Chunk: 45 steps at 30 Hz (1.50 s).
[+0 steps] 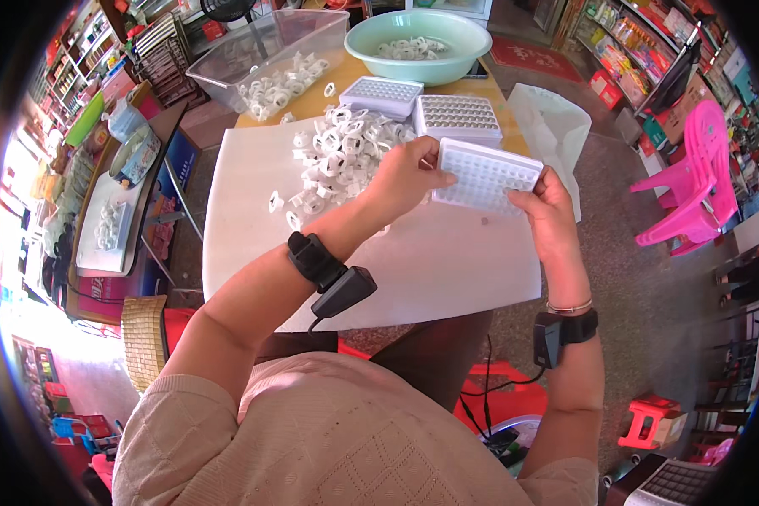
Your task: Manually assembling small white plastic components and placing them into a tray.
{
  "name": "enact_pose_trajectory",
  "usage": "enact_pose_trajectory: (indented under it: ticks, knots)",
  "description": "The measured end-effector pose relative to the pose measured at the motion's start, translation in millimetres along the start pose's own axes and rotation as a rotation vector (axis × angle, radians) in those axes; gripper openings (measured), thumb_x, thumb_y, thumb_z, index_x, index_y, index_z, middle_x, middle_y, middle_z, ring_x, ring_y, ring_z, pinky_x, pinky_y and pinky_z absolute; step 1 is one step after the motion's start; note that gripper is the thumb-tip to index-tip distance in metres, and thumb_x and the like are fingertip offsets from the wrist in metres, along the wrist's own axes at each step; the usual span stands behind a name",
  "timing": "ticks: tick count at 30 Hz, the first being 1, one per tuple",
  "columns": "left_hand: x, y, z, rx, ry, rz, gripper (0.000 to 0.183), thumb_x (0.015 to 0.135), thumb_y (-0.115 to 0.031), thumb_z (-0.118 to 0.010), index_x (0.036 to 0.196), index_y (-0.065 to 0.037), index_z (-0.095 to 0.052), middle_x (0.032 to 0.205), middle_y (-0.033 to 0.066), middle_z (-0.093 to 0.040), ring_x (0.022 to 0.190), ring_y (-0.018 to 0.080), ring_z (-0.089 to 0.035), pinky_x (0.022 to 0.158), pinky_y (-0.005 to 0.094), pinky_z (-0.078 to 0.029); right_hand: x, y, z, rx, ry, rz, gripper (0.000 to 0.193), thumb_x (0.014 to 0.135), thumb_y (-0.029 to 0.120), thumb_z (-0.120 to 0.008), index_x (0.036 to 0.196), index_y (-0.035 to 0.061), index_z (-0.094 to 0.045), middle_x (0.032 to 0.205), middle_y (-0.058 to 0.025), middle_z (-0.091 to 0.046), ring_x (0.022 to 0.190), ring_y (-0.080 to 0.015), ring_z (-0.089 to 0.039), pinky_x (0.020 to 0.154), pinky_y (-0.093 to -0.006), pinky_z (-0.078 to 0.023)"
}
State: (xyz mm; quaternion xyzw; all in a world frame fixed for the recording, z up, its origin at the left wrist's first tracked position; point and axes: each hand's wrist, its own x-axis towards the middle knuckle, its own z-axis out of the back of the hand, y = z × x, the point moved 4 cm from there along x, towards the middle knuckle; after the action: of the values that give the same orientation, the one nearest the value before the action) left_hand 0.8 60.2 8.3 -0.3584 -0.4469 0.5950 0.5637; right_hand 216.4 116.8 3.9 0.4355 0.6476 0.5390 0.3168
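Both my hands grip a white plastic tray [487,174] with rows of small round pockets, tilted up over the right part of the white-covered table. My left hand [409,175] is closed on its left edge, thumb on the front face. At the right edge, my right hand [551,211] is closed on it too, thumb across the lower corner. To the left of the tray lies a loose pile of small white ring-shaped plastic parts [337,160]. Behind it stand a stack of similar white trays [383,94] and another tray with dark-looking pockets [458,116].
At the table's back are a clear plastic bin [219,72] and a pale green basin [363,52], both holding more white parts. A white plastic bag [557,126] hangs at the right edge. Pink chairs [698,181] stand right; a side table [148,202] stands left.
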Motion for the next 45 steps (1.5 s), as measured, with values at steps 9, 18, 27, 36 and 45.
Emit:
enact_pose_trajectory:
  ticks: [9, 18, 27, 36, 45]
  knots:
    - [-18, 0, -11, 0.312, -0.137, -0.148, 0.026, 0.076, -0.007, -0.073, 0.096, 0.000, -0.057, 0.081, 0.0117, -0.063, 0.071, 0.0209, -0.063, 0.067, 0.0325, -0.051, -2, -24, 15, -0.492, -0.056, 0.248, 0.027, 0.079, 0.003, -0.070, 0.102, 0.0037, -0.056, 0.095, -0.0052, -0.060, 0.093, -0.0155, -0.057, 0.083, -0.0306, -0.046]
    - [-21, -4, -12, 0.396, -0.208, -0.236, 0.027, 0.075, -0.007, -0.072, 0.096, -0.002, -0.056, 0.082, 0.0131, -0.062, 0.070, 0.0242, -0.063, 0.065, 0.0343, -0.052, -34, -23, 7, -1.063, -0.267, -0.018, 0.016, 0.078, 0.011, -0.069, 0.091, 0.0037, -0.065, 0.090, -0.0117, -0.061, 0.085, -0.0293, -0.056, 0.077, -0.0379, -0.047]
    - [-29, -5, -17, 0.426, -0.208, -0.359, 0.025, 0.075, -0.006, -0.071, 0.094, -0.001, -0.055, 0.084, 0.0137, -0.061, 0.072, 0.0279, -0.063, 0.065, 0.0354, -0.051, -45, -25, -27, -1.109, -0.091, 0.495, 0.007, 0.076, 0.005, -0.065, 0.081, 0.0016, -0.061, 0.084, -0.0123, -0.059, 0.083, -0.0305, -0.057, 0.074, -0.0424, -0.046]
    - [-53, -8, -28, 0.623, -0.211, -0.534, 0.022, 0.067, 0.004, -0.063, 0.086, -0.006, -0.056, 0.086, 0.0074, -0.059, 0.085, 0.0289, -0.059, 0.069, 0.0392, -0.051, -71, -19, 20, -0.559, -0.310, -0.023, 0.007, 0.084, 0.006, -0.059, 0.087, -0.0004, -0.057, 0.079, -0.0090, -0.061, 0.066, -0.0198, -0.062, 0.059, -0.0330, -0.049]
    - [-71, -6, -35, 0.805, -0.117, -0.653, 0.025, 0.067, 0.003, -0.058, 0.091, -0.004, -0.058, 0.099, 0.0091, -0.061, 0.094, 0.0287, -0.058, 0.078, 0.0383, -0.051, 15, -34, 83, -0.137, -0.562, 0.298, 0.013, 0.086, 0.006, -0.061, 0.098, 0.0014, -0.059, 0.083, -0.0029, -0.062, 0.081, -0.0116, -0.055, 0.074, -0.0276, -0.046]
